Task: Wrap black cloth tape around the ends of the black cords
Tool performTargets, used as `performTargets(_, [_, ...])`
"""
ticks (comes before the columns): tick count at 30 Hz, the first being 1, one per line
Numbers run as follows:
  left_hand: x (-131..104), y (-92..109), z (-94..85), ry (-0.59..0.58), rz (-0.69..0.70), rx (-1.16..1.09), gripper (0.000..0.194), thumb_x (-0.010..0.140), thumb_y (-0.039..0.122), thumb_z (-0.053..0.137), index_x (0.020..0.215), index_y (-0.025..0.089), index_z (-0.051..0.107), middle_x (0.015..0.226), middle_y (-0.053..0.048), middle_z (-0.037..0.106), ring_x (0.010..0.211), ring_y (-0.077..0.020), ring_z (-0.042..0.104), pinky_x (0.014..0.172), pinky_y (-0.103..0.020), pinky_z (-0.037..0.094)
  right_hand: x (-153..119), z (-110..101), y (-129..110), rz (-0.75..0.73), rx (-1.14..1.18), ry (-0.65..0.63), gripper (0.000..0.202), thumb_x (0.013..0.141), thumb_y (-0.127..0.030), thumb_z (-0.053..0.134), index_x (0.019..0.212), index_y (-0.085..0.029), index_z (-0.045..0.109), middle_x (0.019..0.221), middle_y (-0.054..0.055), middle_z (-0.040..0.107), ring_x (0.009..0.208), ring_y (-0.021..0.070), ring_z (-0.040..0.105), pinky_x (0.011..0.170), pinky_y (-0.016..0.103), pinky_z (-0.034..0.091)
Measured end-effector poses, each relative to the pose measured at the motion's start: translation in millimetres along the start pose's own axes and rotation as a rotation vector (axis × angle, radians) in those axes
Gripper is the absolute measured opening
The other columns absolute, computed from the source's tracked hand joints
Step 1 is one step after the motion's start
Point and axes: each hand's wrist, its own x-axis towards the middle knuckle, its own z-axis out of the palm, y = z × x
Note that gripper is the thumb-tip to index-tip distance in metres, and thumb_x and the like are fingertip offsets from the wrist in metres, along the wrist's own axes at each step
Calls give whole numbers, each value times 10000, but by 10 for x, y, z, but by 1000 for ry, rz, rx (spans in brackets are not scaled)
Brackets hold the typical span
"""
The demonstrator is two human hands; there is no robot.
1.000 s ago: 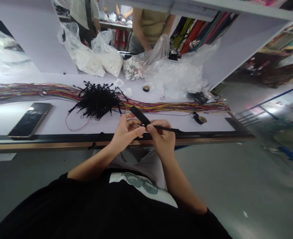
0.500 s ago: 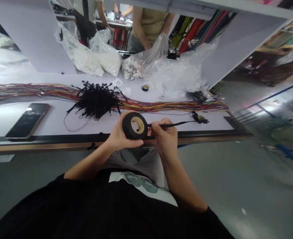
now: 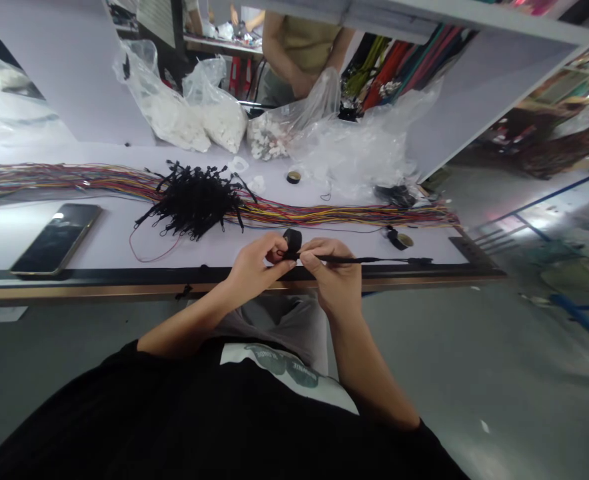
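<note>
A roll of black tape (image 3: 293, 239) shows edge-on between my two hands, just above the front edge of the table. My left hand (image 3: 254, 268) is closed on its left side, fingertips bent and thumb stretched below. In a pinch, my right hand (image 3: 338, 277) grips a black tape-wrapped cable (image 3: 369, 259) close to the roll. The cable's thin end runs out to the right and finishes in a dark tip. Part of the cable and roll is hidden by my fingers.
Behind my hands lie a heap of black cables (image 3: 192, 200) and a long bundle of coloured wires (image 3: 319, 215). A phone (image 3: 57, 240) rests at left. Smaller tape rolls (image 3: 402, 241) and plastic bags (image 3: 222, 120) are on the table. A person (image 3: 304, 60) stands opposite.
The tape roll has turned from face-on to edge-on and now shows smaller between my hands. The cable's far end has swung down, away from the small tape roll at right.
</note>
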Motion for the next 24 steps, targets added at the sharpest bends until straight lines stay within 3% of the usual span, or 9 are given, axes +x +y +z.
performTargets(8, [-31,69,-8,39,120,488,91,824,284,541,822,199,573,732,-11,604,721,-154,547,653,-258,407,-46,86,34,75,-80,135,214,718,-264,678,576,-199,531,613,-54,590,617,100,550,653,258,431])
performTargets(12, [-22,115,-18,40,158,526,76,833,257,538,832,193,579,800,-19,627,769,-151,555,682,-254,415,-39,101,69,100,-116,145,221,735,-315,658,595,-197,534,597,-53,575,590,100,527,626,255,418])
performTargets(18, [6,85,-10,-95,69,509,102,854,235,500,844,183,587,793,-9,641,730,-135,563,666,-246,419,14,103,-72,126,-363,48,265,762,-347,598,559,-191,528,564,-41,533,577,106,494,594,249,386])
performTargets(24, [0,65,-5,-94,127,614,184,857,276,487,813,166,628,815,-56,652,785,-176,574,723,-291,427,105,96,-165,172,-492,-72,364,786,-396,545,512,-203,403,480,-60,392,491,89,386,511,232,327])
